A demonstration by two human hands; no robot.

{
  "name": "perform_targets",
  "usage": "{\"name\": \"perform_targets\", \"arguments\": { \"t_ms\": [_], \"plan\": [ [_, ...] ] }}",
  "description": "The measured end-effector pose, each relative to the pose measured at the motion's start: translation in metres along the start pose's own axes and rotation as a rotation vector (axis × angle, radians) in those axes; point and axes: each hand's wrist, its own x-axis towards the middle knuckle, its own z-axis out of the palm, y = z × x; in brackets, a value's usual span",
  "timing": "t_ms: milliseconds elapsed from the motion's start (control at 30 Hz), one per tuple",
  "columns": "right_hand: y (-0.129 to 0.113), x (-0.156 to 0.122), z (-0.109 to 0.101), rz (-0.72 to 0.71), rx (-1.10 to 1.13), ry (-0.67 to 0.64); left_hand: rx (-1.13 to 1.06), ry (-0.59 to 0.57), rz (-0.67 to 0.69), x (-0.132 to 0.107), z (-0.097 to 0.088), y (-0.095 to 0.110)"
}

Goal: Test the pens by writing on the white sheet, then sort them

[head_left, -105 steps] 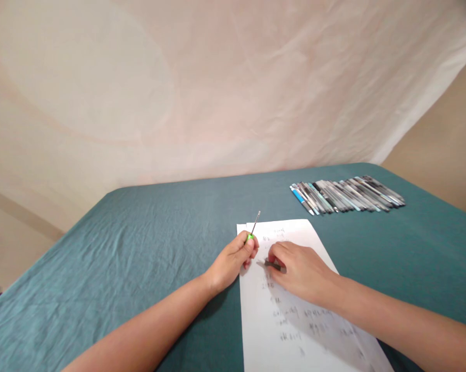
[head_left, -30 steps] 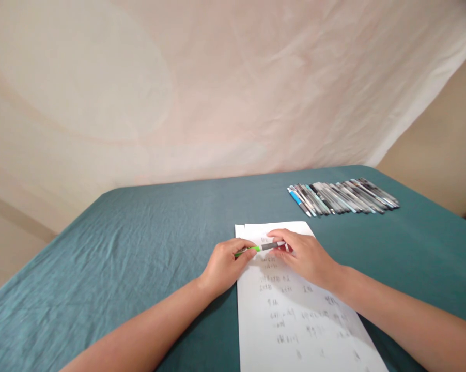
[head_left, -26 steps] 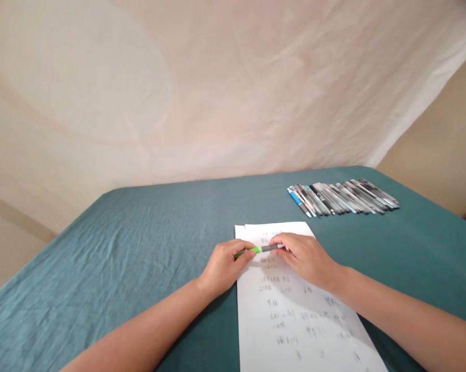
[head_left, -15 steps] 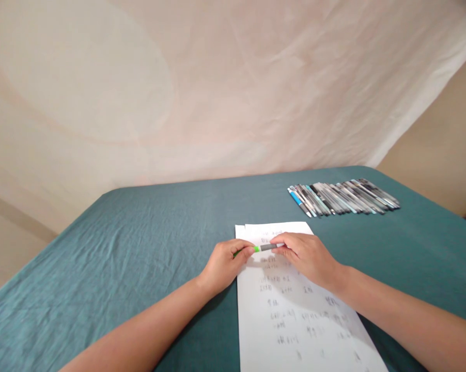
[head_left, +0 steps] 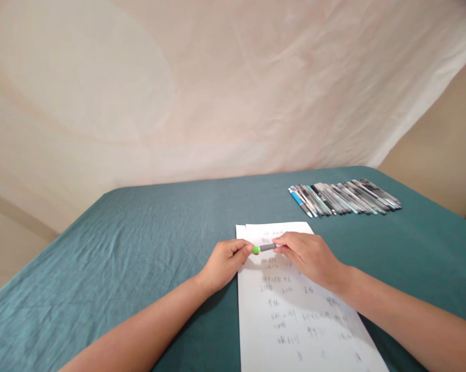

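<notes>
A pen (head_left: 267, 248) with a bright green part and a grey section lies level between my two hands, over the upper part of the paper sheets (head_left: 256, 330). My left hand (head_left: 227, 262) pinches its green end between thumb and fingers. At the grey end, the fingertips of my right hand (head_left: 305, 254) are closed on it and cover its tip. Handwriting fills several lines of the white top sheet, too blurred to read.
A row of several pens (head_left: 343, 197), mostly grey and clear with a blue one at its left end, lies at the back right. A green cloth (head_left: 151, 237) covers the table. Behind it hangs a pale sheet (head_left: 217, 88).
My right hand has shifted very slightly to the right along the pen. Both hands keep their pinch on it, and the row of pens is unchanged.
</notes>
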Motion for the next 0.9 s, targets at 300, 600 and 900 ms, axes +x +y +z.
{"name": "perform_targets", "arguments": {
  "t_ms": [300,600,900],
  "plan": [
    [-0.003,0.003,-0.004,0.031,-0.020,-0.070,-0.006,0.060,0.067,-0.001,-0.002,0.003],
    [-0.003,0.004,-0.010,-0.195,-0.198,-0.026,-0.314,-0.238,-0.116,0.002,-0.012,0.000],
    [-0.006,0.004,-0.009,-0.137,-0.153,-0.195,-0.062,-0.116,-0.003,-0.001,-0.009,0.004]
  ]
}}
